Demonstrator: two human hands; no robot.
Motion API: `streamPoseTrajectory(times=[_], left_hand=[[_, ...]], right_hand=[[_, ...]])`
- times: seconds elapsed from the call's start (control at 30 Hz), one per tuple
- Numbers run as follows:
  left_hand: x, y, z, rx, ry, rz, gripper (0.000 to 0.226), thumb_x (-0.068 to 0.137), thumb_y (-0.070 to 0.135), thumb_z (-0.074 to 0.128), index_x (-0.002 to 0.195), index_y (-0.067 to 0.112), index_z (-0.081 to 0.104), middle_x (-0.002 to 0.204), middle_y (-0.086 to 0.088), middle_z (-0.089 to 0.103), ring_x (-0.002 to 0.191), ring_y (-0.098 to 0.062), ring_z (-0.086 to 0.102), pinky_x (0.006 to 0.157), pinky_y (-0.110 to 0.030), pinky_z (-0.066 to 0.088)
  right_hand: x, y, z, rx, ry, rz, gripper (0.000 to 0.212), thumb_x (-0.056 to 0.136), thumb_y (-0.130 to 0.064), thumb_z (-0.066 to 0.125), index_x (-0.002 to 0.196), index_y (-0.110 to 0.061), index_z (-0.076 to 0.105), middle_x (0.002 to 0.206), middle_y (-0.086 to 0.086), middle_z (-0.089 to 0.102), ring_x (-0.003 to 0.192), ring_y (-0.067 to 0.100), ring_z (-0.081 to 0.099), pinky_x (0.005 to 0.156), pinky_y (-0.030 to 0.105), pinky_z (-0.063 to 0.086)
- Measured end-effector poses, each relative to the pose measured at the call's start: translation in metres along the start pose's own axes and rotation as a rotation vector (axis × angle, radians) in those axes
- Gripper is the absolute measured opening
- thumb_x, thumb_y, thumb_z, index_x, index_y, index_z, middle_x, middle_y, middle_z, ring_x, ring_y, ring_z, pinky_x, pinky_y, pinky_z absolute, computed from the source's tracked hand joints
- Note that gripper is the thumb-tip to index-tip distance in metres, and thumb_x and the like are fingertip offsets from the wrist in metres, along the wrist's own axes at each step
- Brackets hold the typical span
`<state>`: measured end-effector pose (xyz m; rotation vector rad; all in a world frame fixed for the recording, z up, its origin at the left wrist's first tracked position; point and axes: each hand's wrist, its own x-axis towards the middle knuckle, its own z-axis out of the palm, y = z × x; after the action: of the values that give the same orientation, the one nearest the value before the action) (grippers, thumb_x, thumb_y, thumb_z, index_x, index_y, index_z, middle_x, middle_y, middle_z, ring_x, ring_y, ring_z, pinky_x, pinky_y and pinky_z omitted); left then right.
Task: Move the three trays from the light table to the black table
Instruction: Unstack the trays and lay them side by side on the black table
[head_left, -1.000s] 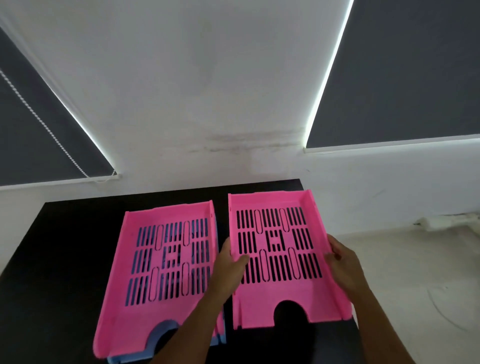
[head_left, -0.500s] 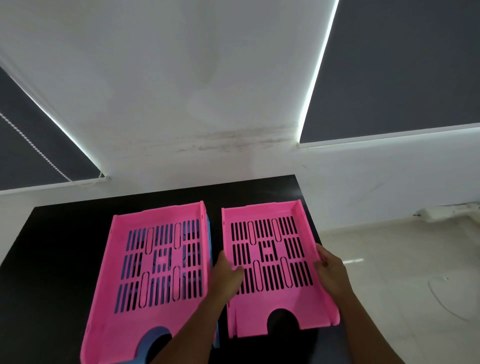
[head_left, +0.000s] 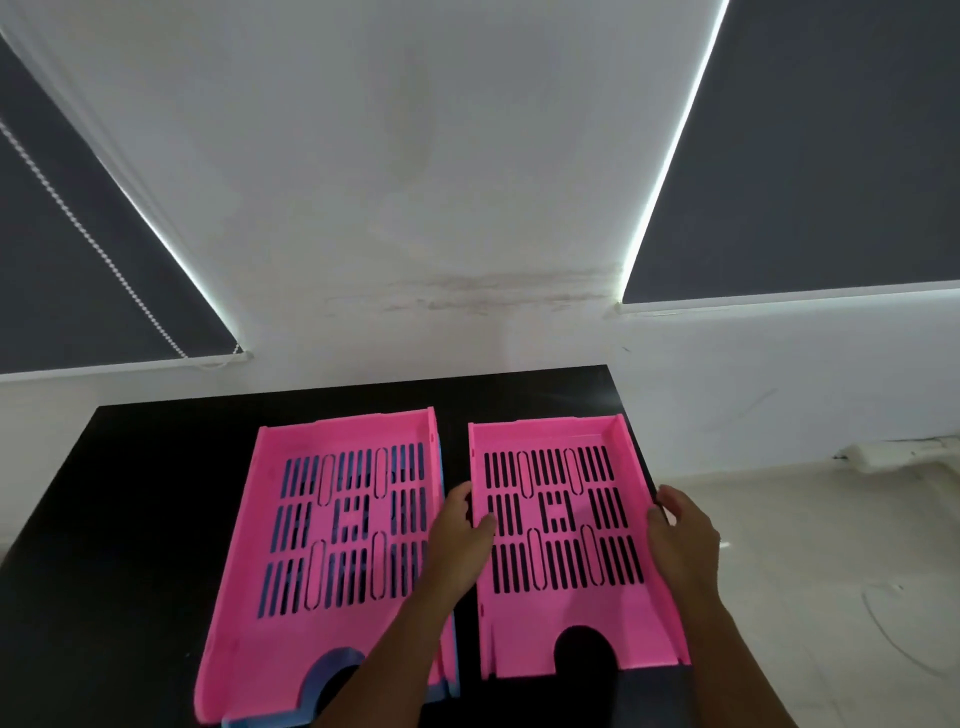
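Two pink slotted trays lie side by side on the black table (head_left: 130, 493). The left pink tray (head_left: 332, 545) is stacked on a blue tray (head_left: 332, 670), whose edge shows below and along the right side. The right pink tray (head_left: 566, 545) rests flat near the table's right edge. My left hand (head_left: 460, 540) grips its left wall, thumb inside the tray. My right hand (head_left: 685, 535) holds its right wall, fingers curled over the rim.
The table's right edge runs just beside the right tray, with pale floor (head_left: 831, 571) beyond it. A white wall stands behind the table, with dark window blinds (head_left: 831, 156) on either side. A white power strip (head_left: 893, 452) lies by the wall on the floor.
The right pink tray has come down and settled flat on the black table, with both hands still on its sides. The view has shifted slightly.
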<state>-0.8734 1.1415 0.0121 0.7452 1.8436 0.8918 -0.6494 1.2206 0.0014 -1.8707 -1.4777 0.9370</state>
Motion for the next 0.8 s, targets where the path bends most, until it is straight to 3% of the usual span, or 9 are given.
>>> streamPoseTrajectory(times=[0.1,0.13,0.2,0.27,0.4,0.57,0.67,0.77,0.8], left_hand=[[-0.006,0.000,-0.024,-0.048,0.037,0.053,0.053,0.098,0.010,0.052,0.149,0.016,0.040,0.150,0.000,0.047,0.138,-0.012,0.043,0.105,-0.027,0.038],[-0.009,-0.001,-0.034,-0.050,0.064,0.077,0.051,0.098,0.010,0.052,0.147,0.015,0.043,0.151,-0.003,0.048,0.137,-0.014,0.044,0.105,-0.027,0.037],[-0.014,-0.008,-0.055,-0.052,0.131,0.115,0.046,0.097,0.009,0.053,0.142,0.014,0.050,0.147,-0.005,0.053,0.129,-0.012,0.050,0.103,-0.025,0.037],[-0.020,-0.017,-0.078,-0.081,0.201,0.126,0.042,0.096,0.007,0.053,0.138,0.015,0.055,0.144,-0.004,0.055,0.130,-0.014,0.051,0.106,-0.028,0.038],[-0.031,-0.045,-0.124,-0.121,0.361,0.136,0.039,0.095,0.007,0.057,0.132,0.019,0.061,0.140,-0.001,0.058,0.130,-0.021,0.054,0.112,-0.046,0.042],[-0.046,-0.074,-0.176,-0.136,0.452,0.120,0.034,0.097,0.012,0.054,0.121,0.036,0.062,0.127,0.004,0.063,0.101,-0.018,0.070,0.086,-0.050,0.061],[-0.048,-0.090,-0.200,-0.085,0.435,0.073,0.039,0.097,0.024,0.053,0.124,0.051,0.051,0.137,-0.003,0.055,0.107,-0.026,0.069,0.079,-0.048,0.063],[-0.053,-0.104,-0.215,-0.073,0.403,0.024,0.044,0.098,0.016,0.055,0.139,0.029,0.044,0.132,0.005,0.051,0.086,-0.006,0.063,0.070,-0.030,0.057],[-0.052,-0.114,-0.218,-0.068,0.369,-0.017,0.044,0.098,0.014,0.054,0.141,0.021,0.044,0.129,0.005,0.054,0.082,-0.003,0.061,0.070,-0.032,0.057]], right_hand=[[-0.008,-0.010,0.013,0.011,0.020,-0.006,0.028,0.098,-0.006,0.049,0.122,-0.004,0.063,0.107,0.012,0.069,0.072,0.011,0.061,0.063,0.018,0.048],[-0.012,-0.015,0.020,0.023,0.005,-0.009,0.032,0.099,-0.007,0.050,0.129,-0.005,0.061,0.119,0.014,0.069,0.083,0.017,0.065,0.075,0.026,0.054],[-0.024,-0.027,0.035,0.051,-0.054,-0.028,0.036,0.099,-0.009,0.053,0.134,-0.007,0.059,0.131,0.013,0.065,0.111,0.025,0.064,0.097,0.038,0.049],[-0.039,-0.041,0.053,0.060,-0.141,-0.066,0.037,0.099,-0.012,0.055,0.136,-0.010,0.058,0.136,0.011,0.063,0.122,0.026,0.060,0.105,0.040,0.044],[-0.072,-0.062,0.092,0.094,-0.315,-0.111,0.040,0.099,-0.014,0.056,0.139,-0.009,0.056,0.138,0.008,0.062,0.125,0.021,0.058,0.105,0.030,0.042],[-0.106,-0.073,0.137,0.130,-0.496,-0.109,0.052,0.098,-0.024,0.059,0.148,-0.013,0.046,0.146,0.003,0.054,0.132,0.019,0.053,0.112,0.036,0.041],[-0.123,-0.077,0.153,0.102,-0.580,-0.117,0.050,0.099,-0.021,0.057,0.147,-0.018,0.044,0.134,0.000,0.062,0.118,0.018,0.062,0.099,0.036,0.053],[-0.134,-0.070,0.164,0.055,-0.580,-0.125,0.051,0.100,-0.012,0.052,0.149,-0.020,0.041,0.130,0.007,0.065,0.111,0.020,0.065,0.097,0.042,0.056],[-0.137,-0.067,0.166,0.040,-0.571,-0.116,0.052,0.101,-0.009,0.050,0.151,-0.019,0.038,0.133,0.010,0.063,0.113,0.021,0.064,0.098,0.043,0.056]])
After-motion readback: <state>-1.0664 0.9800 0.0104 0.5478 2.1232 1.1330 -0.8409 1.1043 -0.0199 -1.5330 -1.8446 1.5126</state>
